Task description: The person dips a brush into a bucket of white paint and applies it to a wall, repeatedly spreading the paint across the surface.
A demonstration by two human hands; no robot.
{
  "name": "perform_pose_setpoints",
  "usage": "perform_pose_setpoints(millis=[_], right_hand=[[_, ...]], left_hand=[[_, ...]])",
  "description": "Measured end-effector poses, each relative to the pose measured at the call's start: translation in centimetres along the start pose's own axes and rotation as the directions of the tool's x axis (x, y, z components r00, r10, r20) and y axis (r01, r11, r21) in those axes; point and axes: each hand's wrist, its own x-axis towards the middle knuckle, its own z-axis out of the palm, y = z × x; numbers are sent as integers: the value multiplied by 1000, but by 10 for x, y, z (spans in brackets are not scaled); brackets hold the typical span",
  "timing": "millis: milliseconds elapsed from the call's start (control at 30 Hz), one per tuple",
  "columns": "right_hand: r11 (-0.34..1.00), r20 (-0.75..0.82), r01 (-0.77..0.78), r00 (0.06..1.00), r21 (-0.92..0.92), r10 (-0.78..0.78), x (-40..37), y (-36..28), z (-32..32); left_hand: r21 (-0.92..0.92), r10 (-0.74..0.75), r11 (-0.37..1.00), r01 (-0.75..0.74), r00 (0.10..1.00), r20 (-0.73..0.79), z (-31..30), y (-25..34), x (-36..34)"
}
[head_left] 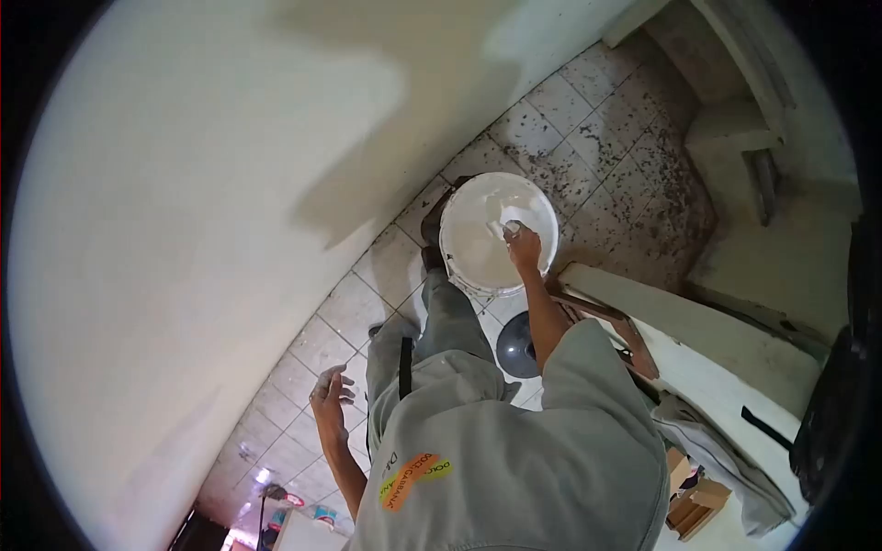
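Note:
A white bucket [464,241] of white paste stands on the tiled floor next to the wall. My right hand [525,250] reaches into it near its right rim, fingers closed on a small white-coated object [510,223]; I cannot tell what the object is. My left hand [331,397] hangs at my side close to the wall, empty, fingers spread and dusted with white. My grey trouser leg [450,317] and dark shoe [432,225] sit just left of the bucket.
A pale plastered wall [184,211] fills the left side. The speckled floor tiles [606,129] run toward a concrete step [735,129]. A dark round lid [516,347] lies below the bucket, beside a wooden frame [611,321], a white board [717,340] and a grey cloth [717,450].

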Motion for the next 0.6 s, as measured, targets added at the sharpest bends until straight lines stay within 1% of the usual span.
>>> perform_pose_setpoints(millis=[67, 100, 167, 233, 267, 367, 467, 533, 567, 600], right_hand=[[999, -3, -12, 1000, 51, 12, -14, 8, 20], [1000, -88, 4, 996, -20, -6, 85, 44, -37], [999, -53, -53, 997, -2, 52, 81, 49, -36], [1000, -93, -8, 996, -27, 5, 84, 54, -14], [999, -117, 9, 993, -53, -15, 83, 61, -11], [999, -133, 24, 991, -46, -30, 77, 59, -20], [979, -73, -90, 992, 184, 104, 47, 6, -68], [974, -259, 112, 964, 197, -59, 37, 9, -75], [958, -352, 214, 926, 191, -137, 32, 11, -77], [952, -351, 192, 931, 236, -101, 29, 13, -79]], left_hand=[[22, -15, 1000, 16, 999, -49, -13, 0, -20], [-75, 16, 997, -14, 1000, 27, 75, 5, 34], [-70, 3, 998, -2, 1000, 9, 77, 7, 31], [-60, 8, 998, -10, 1000, -27, 73, 12, 30], [-60, 4, 998, -6, 999, -32, 74, 13, 29], [-7, 42, 999, -42, 999, -15, 77, 13, 28], [-9, 89, 996, -89, 996, 1, 78, 15, 21], [-28, 89, 996, -88, 996, 21, 75, 9, 20], [-37, 93, 995, -92, 995, 31, 72, 5, 19], [-40, 111, 993, -109, 993, 37, 69, 1, 19]])
